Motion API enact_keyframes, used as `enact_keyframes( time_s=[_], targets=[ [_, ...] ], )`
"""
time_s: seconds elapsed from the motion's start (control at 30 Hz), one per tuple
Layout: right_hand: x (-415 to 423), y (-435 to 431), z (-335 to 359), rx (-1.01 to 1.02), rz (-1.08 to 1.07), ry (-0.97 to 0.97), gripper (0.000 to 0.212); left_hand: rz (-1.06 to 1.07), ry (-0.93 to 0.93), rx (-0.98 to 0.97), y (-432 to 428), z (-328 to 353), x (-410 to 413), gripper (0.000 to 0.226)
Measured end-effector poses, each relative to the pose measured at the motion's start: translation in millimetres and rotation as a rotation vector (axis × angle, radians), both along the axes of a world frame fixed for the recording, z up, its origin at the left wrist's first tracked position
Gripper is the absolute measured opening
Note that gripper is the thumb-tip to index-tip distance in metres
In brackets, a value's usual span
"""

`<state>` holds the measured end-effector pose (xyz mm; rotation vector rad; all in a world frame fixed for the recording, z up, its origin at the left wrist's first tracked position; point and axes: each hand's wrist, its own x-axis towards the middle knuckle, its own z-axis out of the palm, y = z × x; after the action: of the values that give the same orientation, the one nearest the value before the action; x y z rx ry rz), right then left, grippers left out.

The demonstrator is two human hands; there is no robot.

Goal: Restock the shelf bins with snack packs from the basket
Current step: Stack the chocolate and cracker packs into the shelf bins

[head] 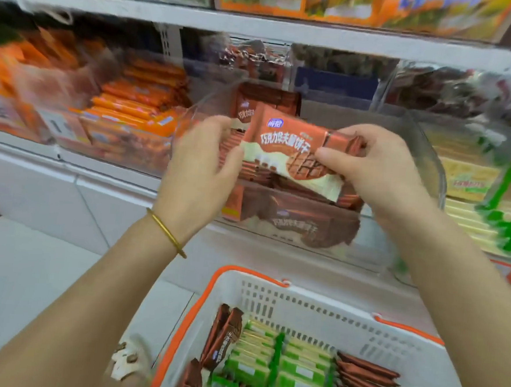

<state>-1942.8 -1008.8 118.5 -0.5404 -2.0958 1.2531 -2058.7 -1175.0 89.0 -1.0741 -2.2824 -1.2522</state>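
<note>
Two hands hold one brown snack pack [284, 147] over the mouth of a clear shelf bin [431, 163] that is partly filled with the same brown packs. The right hand [377, 165] pinches the pack's right end between thumb and fingers. The left hand [202, 159], blurred, grips the left end, its fingertips hidden behind the wrapper. A gold bracelet [167, 232] circles the left wrist. Below, a white basket [301, 299] holds green packs [302, 375] and more brown ones, its near part cut off by the bottom edge. Orange packs [133, 106] to the left are smeared and unreadable.
</note>
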Motion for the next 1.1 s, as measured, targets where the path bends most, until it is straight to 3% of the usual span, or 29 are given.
enact_keyframes(
  time_s=[0.1, 0.17, 0.57, 0.77, 0.83, 1.0, 1.1],
  targets=[
    [-65.0, 19.9, -1.3, 0.118, -0.088, -0.044, 0.022, 0.078, 0.196, -0.345, 3.0, -20.1, -13.8, 0.047],
    [-101.3, 29.0, -6.7, 0.177, -0.124, -0.071, 0.024, 0.100, 0.228, -0.429, 6.3, -26.5, -15.6, 0.051],
    [-173.9, 37.7, -30.1, 0.562, -0.386, -0.300, 0.066, 0.126, 0.285, -0.445, 9.1, -30.1, -17.0, 0.047],
    [-162.8, 37.7, -23.3, 0.449, -0.378, -0.319, 0.079, 0.132, 0.278, -0.425, 9.8, -33.2, -18.3, 0.049],
    [-148.3, 31.6, -11.9, 0.377, -0.343, -0.285, 0.073, 0.123, 0.290, -0.374, 10.1, -32.6, -16.9, 0.046],
    [-42.8, -8.3, 10.5, 0.291, -0.121, -0.058, 0.026, 0.013, 0.469, -0.194, 4.9, -25.0, 19.5, 0.031],
    [41.0, -27.5, -16.8, 0.112, 0.066, 0.021, 0.026, -0.113, 0.499, -0.220, 5.4, -33.0, 52.2, 0.024]
  ],
)
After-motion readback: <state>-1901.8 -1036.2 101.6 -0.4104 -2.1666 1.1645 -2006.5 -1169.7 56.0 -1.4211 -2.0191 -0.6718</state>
